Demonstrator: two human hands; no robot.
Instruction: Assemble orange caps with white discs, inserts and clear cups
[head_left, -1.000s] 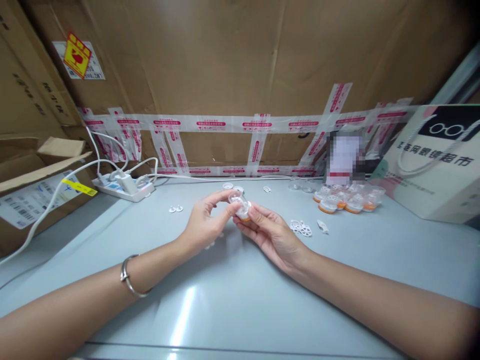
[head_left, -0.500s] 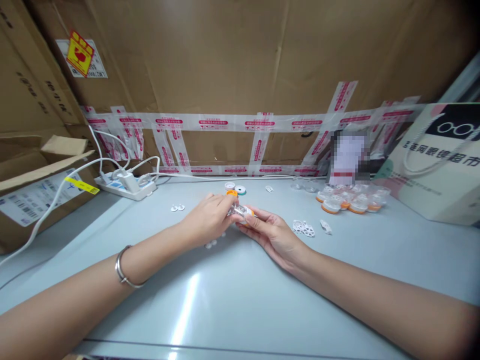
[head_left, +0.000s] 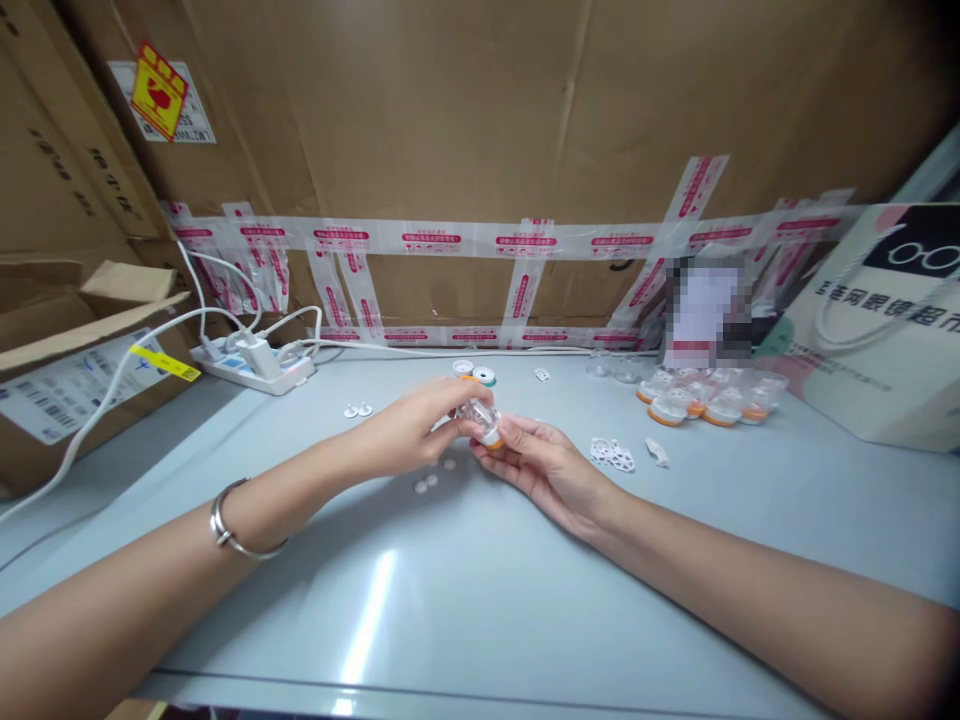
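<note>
Between my two hands is a small clear plastic case [head_left: 484,413] with a white and orange base, tilted above the table. My left hand [head_left: 424,425] is closed on its clear upper part, thumb and fingers on either side. The thumb and fingers of my right hand [head_left: 544,460] pinch the base from the right. Just behind the hands lie two round ring-shaped parts, one white [head_left: 463,368] and one white with a green edge [head_left: 486,376]. Several small white discs [head_left: 426,483] lie below my left hand. Small details inside the case are too blurred to make out.
White perforated pieces [head_left: 612,455] and a small white part [head_left: 657,452] lie to the right. Behind them stand several clear cases with orange bases [head_left: 712,400] and a paper bag [head_left: 870,340]. A power strip [head_left: 259,370] and an open carton [head_left: 90,360] are at left.
My left hand turned over the case with an orange part showing at its fingers, then turned back to grip the clear part. My right hand kept its hold on the base.
</note>
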